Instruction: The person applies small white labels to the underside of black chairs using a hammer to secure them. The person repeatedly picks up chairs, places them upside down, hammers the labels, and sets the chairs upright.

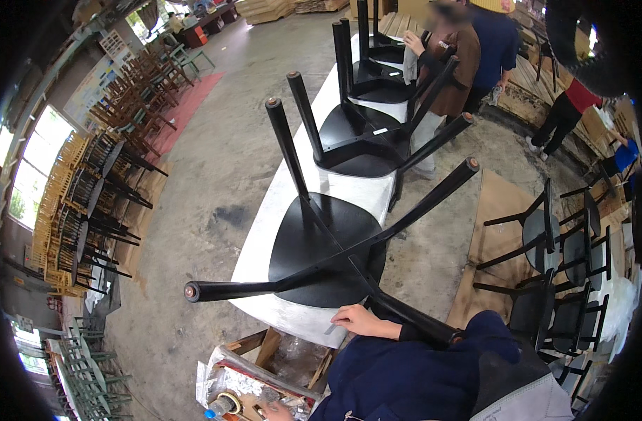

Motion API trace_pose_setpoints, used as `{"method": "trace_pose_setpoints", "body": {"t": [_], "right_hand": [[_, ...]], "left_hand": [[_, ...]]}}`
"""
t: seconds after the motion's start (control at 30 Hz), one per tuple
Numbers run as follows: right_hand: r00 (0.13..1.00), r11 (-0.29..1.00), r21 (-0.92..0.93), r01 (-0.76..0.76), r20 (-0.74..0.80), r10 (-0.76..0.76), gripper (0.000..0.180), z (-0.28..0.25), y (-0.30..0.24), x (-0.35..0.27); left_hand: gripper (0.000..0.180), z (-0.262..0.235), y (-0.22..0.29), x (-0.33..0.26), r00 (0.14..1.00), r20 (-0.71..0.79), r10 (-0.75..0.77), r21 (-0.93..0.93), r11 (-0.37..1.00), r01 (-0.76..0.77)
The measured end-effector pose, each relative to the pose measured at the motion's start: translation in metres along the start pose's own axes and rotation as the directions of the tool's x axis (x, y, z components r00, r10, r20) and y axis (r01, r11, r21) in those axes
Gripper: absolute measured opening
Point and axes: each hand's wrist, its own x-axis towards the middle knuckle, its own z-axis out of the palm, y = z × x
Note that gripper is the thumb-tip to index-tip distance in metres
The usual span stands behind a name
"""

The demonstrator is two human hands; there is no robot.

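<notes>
Upside down on a white-covered bench (261, 242) lies a black wooden chair (321, 238), its legs pointing up and crossed rails over the seat underside. Close to the chair's near edge, my right hand (363, 321) pinches a small flat grey strip (330, 328) over the bench end. At the lower edge my left hand (275, 411) is partly cut off, over a cluttered box (254, 382) beside a roll of tape (227, 403). Its fingers are too unclear to read.
More upturned black chairs (366, 133) line the bench toward the back. A person in brown (461, 63) and another in dark blue (495, 49) stand beside it. Black chairs (535, 238) stand on cardboard at right; stacked chairs (89, 203) line the left wall.
</notes>
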Motion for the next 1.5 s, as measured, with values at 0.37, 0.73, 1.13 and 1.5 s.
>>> {"method": "trace_pose_setpoints", "body": {"t": [0.37,0.73,1.13,1.5], "right_hand": [[0.998,0.999,-0.028,0.027,0.057,-0.025,0.018,0.000,0.003,-0.001],[0.998,0.998,-0.036,0.044,0.051,-0.042,0.017,-0.003,0.000,0.000],[0.999,0.999,-0.024,0.039,0.039,-0.038,0.014,-0.004,-0.006,0.004],[0.999,0.999,-0.014,0.036,0.006,-0.036,0.017,-0.001,-0.004,0.001]], "left_hand": [[0.031,-0.035,-0.010,0.010,0.918,0.357,0.174,0.183,0.950,-0.252],[0.024,0.047,-0.072,-0.004,0.846,0.505,-0.173,0.273,0.961,0.034],[0.015,0.043,-0.059,-0.007,0.888,0.417,-0.194,0.288,0.955,0.074],[0.019,0.056,-0.074,-0.002,0.856,0.474,-0.209,0.265,0.960,0.088]]}}
